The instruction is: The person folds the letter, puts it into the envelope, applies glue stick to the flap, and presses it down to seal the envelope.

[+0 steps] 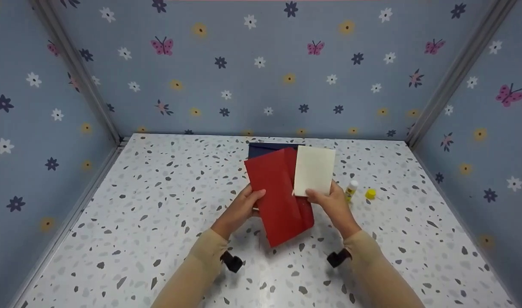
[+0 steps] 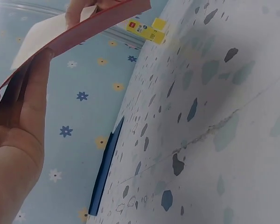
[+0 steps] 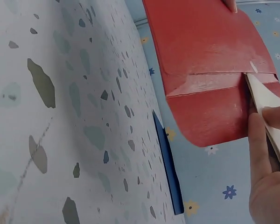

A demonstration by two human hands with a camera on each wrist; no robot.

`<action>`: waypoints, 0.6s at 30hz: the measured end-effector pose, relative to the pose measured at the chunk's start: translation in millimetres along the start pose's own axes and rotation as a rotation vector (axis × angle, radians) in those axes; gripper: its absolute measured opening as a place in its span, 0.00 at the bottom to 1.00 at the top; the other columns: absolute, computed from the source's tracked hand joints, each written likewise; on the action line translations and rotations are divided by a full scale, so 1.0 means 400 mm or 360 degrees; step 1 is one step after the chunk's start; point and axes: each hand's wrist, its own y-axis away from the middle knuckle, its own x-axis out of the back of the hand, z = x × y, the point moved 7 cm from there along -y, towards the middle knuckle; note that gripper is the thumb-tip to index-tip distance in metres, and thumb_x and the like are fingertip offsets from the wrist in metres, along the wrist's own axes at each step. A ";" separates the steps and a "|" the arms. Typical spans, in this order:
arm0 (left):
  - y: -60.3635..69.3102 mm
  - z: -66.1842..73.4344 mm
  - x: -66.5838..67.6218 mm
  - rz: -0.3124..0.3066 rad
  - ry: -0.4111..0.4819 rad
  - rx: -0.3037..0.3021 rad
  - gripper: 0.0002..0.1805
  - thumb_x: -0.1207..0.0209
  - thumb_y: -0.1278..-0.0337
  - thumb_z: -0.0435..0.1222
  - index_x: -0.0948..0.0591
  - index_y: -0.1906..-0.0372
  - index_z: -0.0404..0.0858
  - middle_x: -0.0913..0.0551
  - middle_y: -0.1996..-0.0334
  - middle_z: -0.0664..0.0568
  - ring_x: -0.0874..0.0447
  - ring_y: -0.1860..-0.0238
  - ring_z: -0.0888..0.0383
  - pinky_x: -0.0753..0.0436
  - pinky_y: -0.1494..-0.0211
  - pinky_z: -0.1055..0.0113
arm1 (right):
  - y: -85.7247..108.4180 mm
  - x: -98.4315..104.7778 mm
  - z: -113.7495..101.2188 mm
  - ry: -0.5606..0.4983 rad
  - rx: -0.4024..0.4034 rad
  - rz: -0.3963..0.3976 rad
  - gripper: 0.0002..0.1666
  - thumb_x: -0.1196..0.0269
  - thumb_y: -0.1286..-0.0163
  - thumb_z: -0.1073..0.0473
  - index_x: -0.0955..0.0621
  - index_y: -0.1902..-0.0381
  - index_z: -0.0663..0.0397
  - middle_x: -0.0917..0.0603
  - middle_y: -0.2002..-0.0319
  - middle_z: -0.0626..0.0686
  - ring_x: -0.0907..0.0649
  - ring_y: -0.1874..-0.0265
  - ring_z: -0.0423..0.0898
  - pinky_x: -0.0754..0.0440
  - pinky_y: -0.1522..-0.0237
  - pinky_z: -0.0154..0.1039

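Observation:
A red envelope (image 1: pixel 278 196) with its flap folded out to the right is gripped by my left hand (image 1: pixel 240 207), thumb on the front and fingers behind. My right hand (image 1: pixel 331 205) pinches a cream folded paper (image 1: pixel 315 169) by its lower edge. In the right wrist view, one corner of the paper (image 3: pixel 266 95) meets the mouth of the envelope (image 3: pixel 200 51); how far it reaches inside is hidden. Both are held above the speckled table. From the left wrist, the fingers under the envelope (image 2: pixel 102 23) show, with the paper lying above it.
A dark blue envelope (image 1: pixel 267 149) lies at the back of the table (image 1: pixel 167 205), partly behind the red one. Right of my right hand stands a yellow-and-white glue stick (image 1: pixel 351 190), a yellow cap (image 1: pixel 370 194) beside it. Flowered walls enclose the table's back and sides.

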 end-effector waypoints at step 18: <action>-0.009 0.003 -0.006 0.0002 -0.0013 -0.0023 0.27 0.52 0.22 0.45 0.37 0.27 0.39 0.20 0.45 0.43 0.17 0.50 0.48 0.16 0.54 0.57 | 0.032 -0.052 -0.005 -0.0025 -0.0032 -0.0449 0.25 0.57 0.18 0.50 0.37 0.30 0.54 0.28 0.38 0.63 0.24 0.42 0.57 0.23 0.43 0.53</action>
